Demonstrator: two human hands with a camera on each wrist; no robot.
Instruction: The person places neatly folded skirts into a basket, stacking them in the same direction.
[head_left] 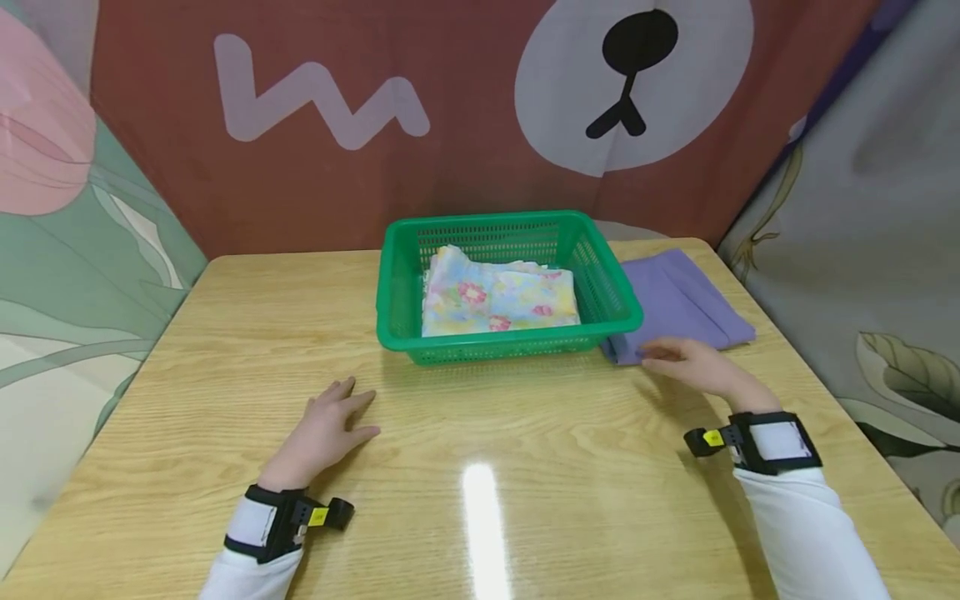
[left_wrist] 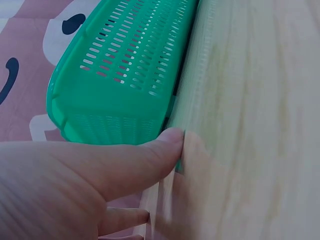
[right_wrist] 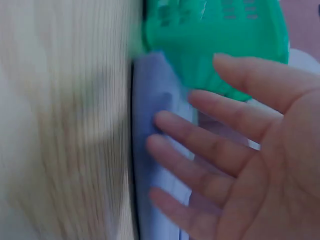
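Observation:
A folded purple cloth (head_left: pixel 678 296) lies at the table's right rear, its left part tucked behind and under the edge of a green plastic basket (head_left: pixel 510 340). Inside the basket rests a folded floral cloth (head_left: pixel 498 296) in pale yellow, blue and pink. My right hand (head_left: pixel 693 367) is at the purple cloth's front edge, fingers extended and loosely spread; in the right wrist view the fingertips (right_wrist: pixel 165 120) overlap the cloth (right_wrist: pixel 150 100). My left hand (head_left: pixel 322 433) is over the table left of the basket, fingers spread, holding nothing. In the left wrist view its thumb (left_wrist: pixel 160 145) points toward the basket.
The wooden table (head_left: pixel 450 433) carries a bright light reflection at its front middle. A brown fabric backdrop (head_left: pixel 465 183) with a bear's muzzle hangs behind the table. Patterned fabric (head_left: pixel 885 250) hangs along the right side, and more leafy fabric on the left.

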